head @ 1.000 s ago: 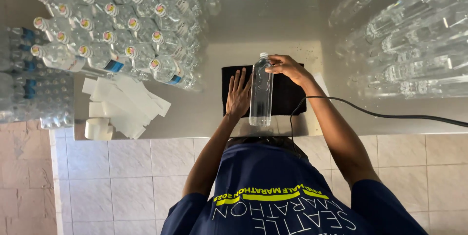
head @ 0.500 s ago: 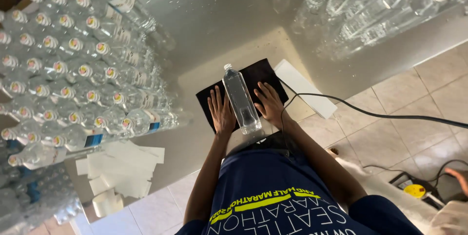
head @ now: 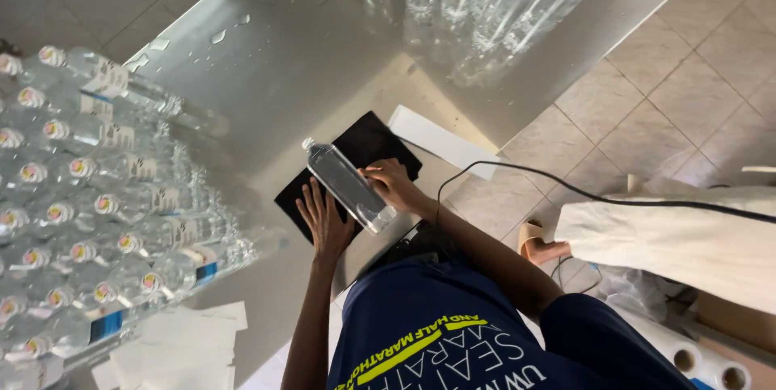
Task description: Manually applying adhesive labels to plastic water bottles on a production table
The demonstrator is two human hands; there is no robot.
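Across most of the view, a steel table (head: 323,42), wet in spots. At the left, a dense block of labelled water bottles (head: 97,188) standing cap-up, and along the far edge a row of bare clear bottles (head: 477,2). At the near left corner, a loose heap of white label sheets (head: 178,345). At the right, over tiled floor, another person's pale garment (head: 687,236) and a foot in a sandal (head: 537,244), apart from the work. Trailing in from the right, a black cable (head: 566,184). Near the table's front edge, a black mat (head: 352,168) with a white strip (head: 440,141) just beyond its far corner. Lying on its side across the mat, one clear unlabelled bottle (head: 349,185), cap pointing away to the upper left. Left hand (head: 326,219) spread flat, fingers open, resting on the mat beside the bottle's base, gripping nothing. Right hand (head: 394,184) curled lightly against the bottle's lower side, touching rather than clenching; whether wrapped fully around cannot be told. To roll the bottle cleanly, probably best to keep it square to the mat's edges, press evenly with both palms, and hold the flat hand steady so the mat does not slide on the damp steel.
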